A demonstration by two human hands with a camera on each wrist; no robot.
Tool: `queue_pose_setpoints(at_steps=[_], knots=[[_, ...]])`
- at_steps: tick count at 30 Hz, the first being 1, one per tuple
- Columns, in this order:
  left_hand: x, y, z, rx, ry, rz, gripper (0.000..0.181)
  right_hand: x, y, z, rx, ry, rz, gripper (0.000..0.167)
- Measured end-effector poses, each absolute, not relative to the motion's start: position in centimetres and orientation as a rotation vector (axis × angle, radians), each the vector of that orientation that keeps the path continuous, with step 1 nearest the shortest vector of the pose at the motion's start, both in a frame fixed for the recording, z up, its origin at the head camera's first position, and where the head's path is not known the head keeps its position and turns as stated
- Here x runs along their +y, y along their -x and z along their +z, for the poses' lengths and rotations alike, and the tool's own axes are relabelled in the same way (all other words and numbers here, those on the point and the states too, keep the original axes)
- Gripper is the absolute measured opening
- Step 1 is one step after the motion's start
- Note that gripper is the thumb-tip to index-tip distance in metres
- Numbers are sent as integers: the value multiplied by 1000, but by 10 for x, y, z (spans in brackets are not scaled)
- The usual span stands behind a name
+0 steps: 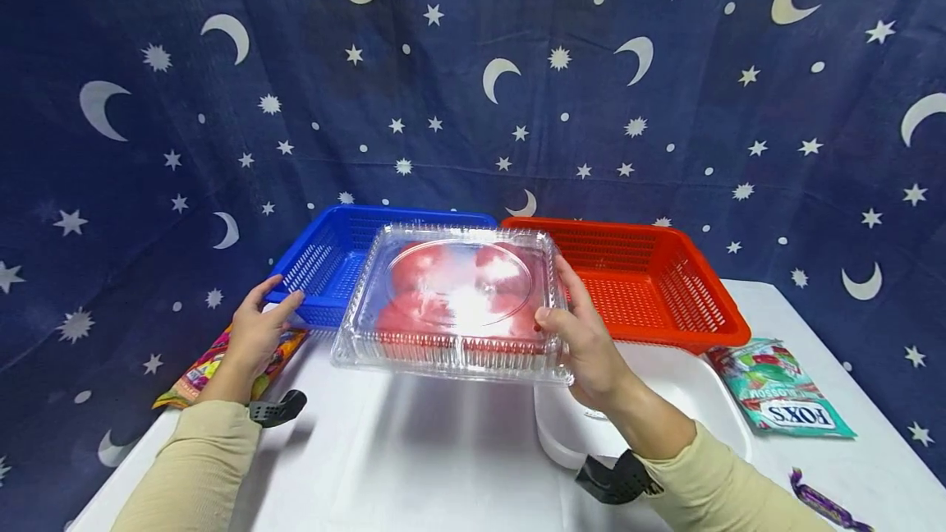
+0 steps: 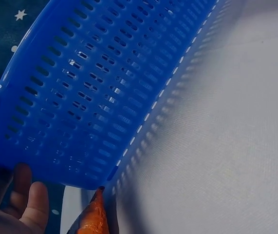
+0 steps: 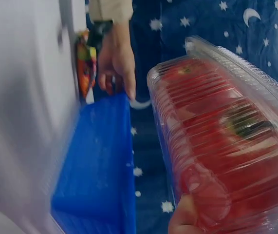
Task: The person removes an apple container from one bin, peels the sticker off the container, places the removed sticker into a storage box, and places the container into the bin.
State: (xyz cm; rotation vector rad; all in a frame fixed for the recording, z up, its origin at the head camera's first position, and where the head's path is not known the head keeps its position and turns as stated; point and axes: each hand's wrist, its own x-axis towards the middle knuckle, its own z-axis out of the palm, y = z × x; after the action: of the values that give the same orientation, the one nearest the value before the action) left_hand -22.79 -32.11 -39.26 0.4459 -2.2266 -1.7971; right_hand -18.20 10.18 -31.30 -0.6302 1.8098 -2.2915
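Observation:
My right hand grips the right side of a clear plastic clamshell box, thumb on top, and holds it up above the table. Several large red tomatoes with green stem ends show through its ribbed wall. At the near left corner of the blue basket, my left hand holds the rim; part of its grip is hidden in the left wrist view. Colourful snack packaging lies beneath the left wrist. The clamshell hides part of both baskets.
A red basket stands right of the blue one. In front of it sits a white tub, partly behind my right arm. A green Fox's bag and a purple wrapped sweet lie at the right. A starry curtain hangs behind.

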Motion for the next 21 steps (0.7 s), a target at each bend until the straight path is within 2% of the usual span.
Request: queue_pose_setpoints(at_steps=[13,21], knots=[[-320,226,-389,-2271,-462,-1748,74,94,242,-304,1882,417,-2375,79],[-310,227,-391,-2154,-462,-1752,72,74,265,-305,1883,411,-2411,79]])
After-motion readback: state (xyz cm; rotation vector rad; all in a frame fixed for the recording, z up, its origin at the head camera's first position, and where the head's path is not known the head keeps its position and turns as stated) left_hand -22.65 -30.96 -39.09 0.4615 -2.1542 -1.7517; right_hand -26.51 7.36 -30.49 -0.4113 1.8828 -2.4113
